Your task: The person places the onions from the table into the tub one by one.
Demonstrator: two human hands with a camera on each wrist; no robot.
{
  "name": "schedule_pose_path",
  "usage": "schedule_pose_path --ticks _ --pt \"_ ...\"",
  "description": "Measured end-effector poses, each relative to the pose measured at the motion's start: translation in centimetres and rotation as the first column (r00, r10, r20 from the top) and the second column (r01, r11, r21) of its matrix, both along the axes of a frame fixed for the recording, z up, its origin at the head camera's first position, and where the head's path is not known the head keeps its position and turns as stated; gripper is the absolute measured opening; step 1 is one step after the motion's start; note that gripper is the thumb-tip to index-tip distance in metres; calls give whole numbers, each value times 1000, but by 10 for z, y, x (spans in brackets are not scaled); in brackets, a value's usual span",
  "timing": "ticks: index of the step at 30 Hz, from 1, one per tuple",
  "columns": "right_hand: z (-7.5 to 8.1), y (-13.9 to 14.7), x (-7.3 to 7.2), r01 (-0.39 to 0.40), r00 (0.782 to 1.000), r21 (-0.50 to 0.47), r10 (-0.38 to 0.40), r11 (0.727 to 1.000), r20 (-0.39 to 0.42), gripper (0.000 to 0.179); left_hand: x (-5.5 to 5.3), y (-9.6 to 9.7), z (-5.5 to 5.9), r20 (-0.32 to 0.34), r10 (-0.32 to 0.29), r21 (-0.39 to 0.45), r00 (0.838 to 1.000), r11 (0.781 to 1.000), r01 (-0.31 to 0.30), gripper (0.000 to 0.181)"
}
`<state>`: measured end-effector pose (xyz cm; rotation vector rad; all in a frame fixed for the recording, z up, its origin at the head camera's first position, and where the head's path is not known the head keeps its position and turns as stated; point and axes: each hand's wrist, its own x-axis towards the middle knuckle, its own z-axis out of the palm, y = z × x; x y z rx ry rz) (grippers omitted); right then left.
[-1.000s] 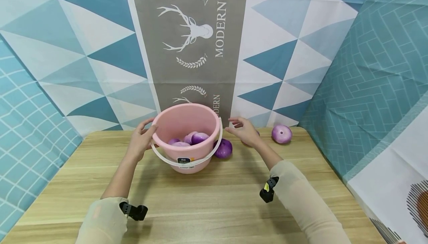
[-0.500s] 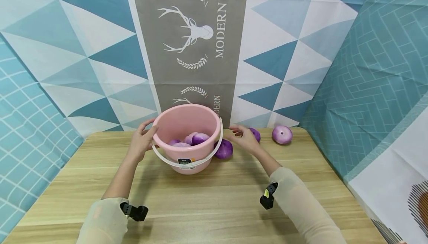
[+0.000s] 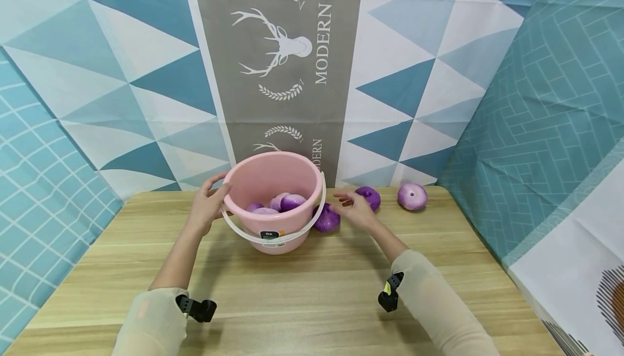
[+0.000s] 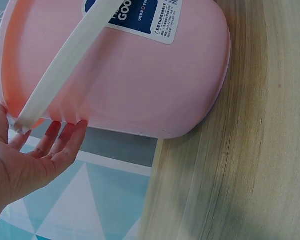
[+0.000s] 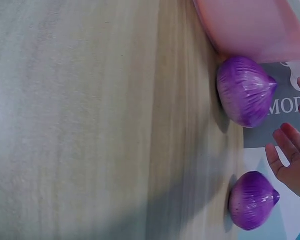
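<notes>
The left hand (image 3: pixel 206 206) grips the round pink plastic bucket (image 3: pixel 273 176) while the relaxed, empty right hand (image 3: pixel 357 212) has lowered within reach of the round purple onion (image 3: pixel 326 221) alongside.

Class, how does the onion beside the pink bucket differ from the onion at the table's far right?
Colour: the bucket-side onion is mostly deep purple; the far-right onion is paler, with whitish patches.
Detail: the bucket-side onion shows a pointed tip in the right wrist view; the far-right onion shows a small dark spot in the head view.
Both are rounded and rest on the wooden table.
</notes>
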<state>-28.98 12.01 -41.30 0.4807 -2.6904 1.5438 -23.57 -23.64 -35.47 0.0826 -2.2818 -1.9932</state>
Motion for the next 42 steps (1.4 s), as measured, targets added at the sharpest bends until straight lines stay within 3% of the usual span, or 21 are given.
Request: schedule_pose_path --ticks 18,29,42 --pt "-24 -5 2 0 1000 20 0 1000 -26 48 1 0 -1 -16 -3 24 1000 1000 3 56" --pt "-30 -8 4 -35 997 -8 35 999 -62 50 1 0 -1 -14 -9 22 1000 1000 10 56" --pt "-33 -17 1 -7 1000 -5 7 1000 -20 55 1 1 0 -9 -9 22 1000 1000 9 56"
